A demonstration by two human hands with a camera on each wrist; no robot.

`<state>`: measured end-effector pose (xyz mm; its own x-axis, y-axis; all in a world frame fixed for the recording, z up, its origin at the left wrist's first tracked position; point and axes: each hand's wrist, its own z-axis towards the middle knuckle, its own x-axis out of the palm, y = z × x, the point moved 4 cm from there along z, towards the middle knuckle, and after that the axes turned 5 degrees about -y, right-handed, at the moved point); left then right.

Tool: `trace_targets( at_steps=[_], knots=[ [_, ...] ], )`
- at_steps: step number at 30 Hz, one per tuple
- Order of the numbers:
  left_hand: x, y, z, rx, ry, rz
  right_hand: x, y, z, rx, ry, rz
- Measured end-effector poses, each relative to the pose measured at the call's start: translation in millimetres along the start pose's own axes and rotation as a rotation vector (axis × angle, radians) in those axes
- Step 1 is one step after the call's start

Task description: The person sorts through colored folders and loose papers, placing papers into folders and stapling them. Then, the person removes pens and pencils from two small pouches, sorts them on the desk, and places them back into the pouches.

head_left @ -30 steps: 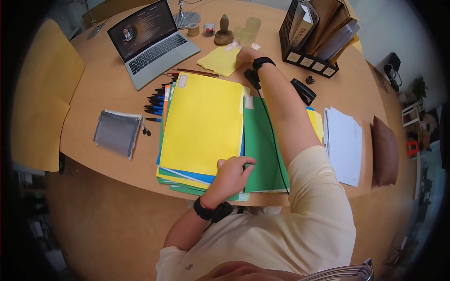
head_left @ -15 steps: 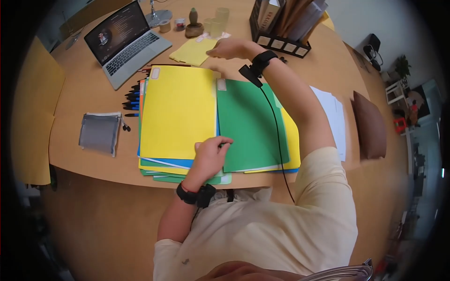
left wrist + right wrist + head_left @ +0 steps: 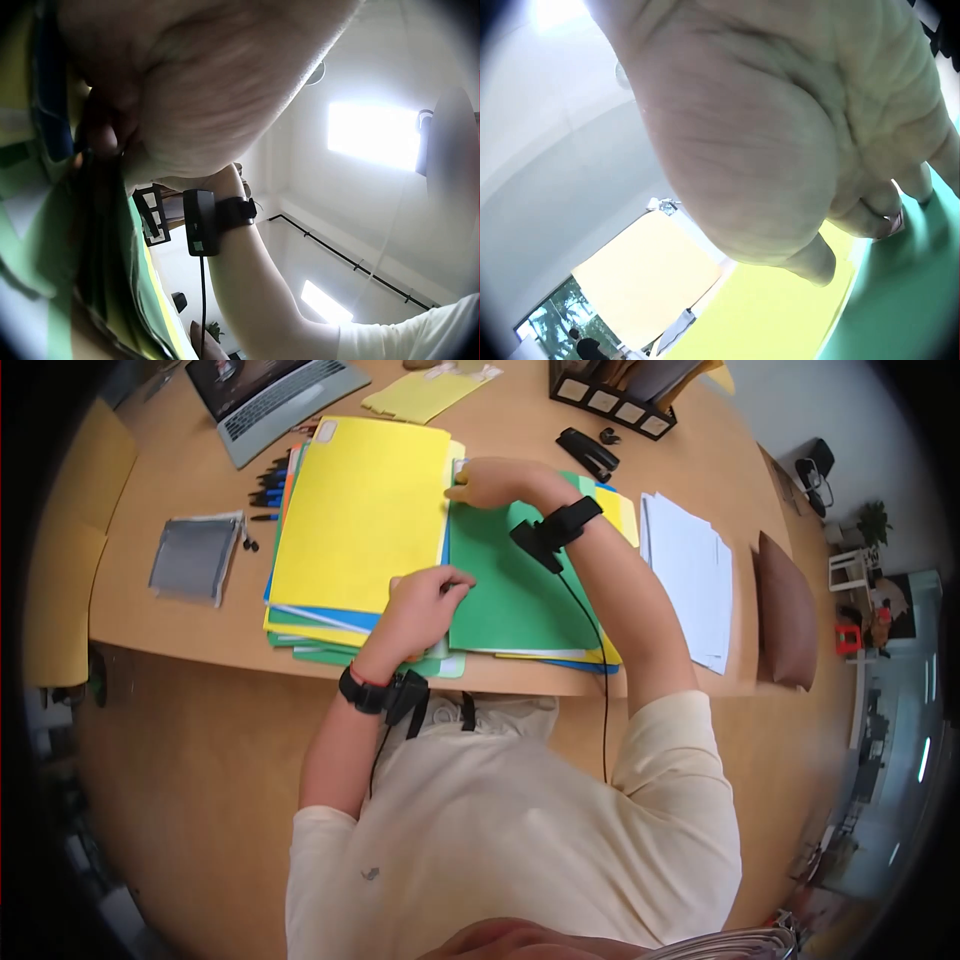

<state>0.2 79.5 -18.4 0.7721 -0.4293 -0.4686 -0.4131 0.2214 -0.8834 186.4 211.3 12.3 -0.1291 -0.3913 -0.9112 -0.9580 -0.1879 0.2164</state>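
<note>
My left hand (image 3: 420, 610) rests with loosely bent fingers at the lower right edge of a yellow folder (image 3: 365, 510). That folder tops a stack of colored folders, with blue, white and green edges showing beneath it. Beside the stack lies a green folder (image 3: 520, 590), on top of other folders. Over its upper left corner is my right hand (image 3: 498, 482), palm down, fingertips at the small label there. The right wrist view shows the thumb (image 3: 814, 262) out over the yellow folder and the other fingers spread over the green one.
Behind the stacks are a laptop (image 3: 290, 405), yellow paper pieces (image 3: 425, 398) and a black file organizer (image 3: 610, 402). A stapler (image 3: 588, 455) and white sheets (image 3: 685, 580) lie to the right. Blue-black pens (image 3: 268, 495) and a grey zip pouch (image 3: 190, 560) lie left.
My right hand has come back from the yellow paper pieces to the green folder's upper left corner. The left hand stays at the yellow folder's edge. The head view has tilted down.
</note>
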Motion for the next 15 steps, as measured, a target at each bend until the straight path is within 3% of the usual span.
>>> trace_targets(
  at_steps=[5, 9, 12, 15],
  knots=[
    [-0.4, 3.7, -0.3, -0.043, 0.009, -0.062, 2.2, -4.6, -4.5, -0.004, -0.089, 0.099],
    [-0.8, 2.5, 1.6, -0.075, 0.044, -0.062, -13.6, -2.7, -48.3, 0.061, -0.135, 0.351],
    [1.1, 6.7, 1.5, -0.051, 0.027, -0.078, -12.0, -9.7, -88.6, 0.100, -0.308, 0.485],
    [-2.2, -1.9, -1.1, -0.079, 0.033, -0.016, 7.5, -32.8, -115.4, 0.088, -0.539, 0.408]
  ],
)
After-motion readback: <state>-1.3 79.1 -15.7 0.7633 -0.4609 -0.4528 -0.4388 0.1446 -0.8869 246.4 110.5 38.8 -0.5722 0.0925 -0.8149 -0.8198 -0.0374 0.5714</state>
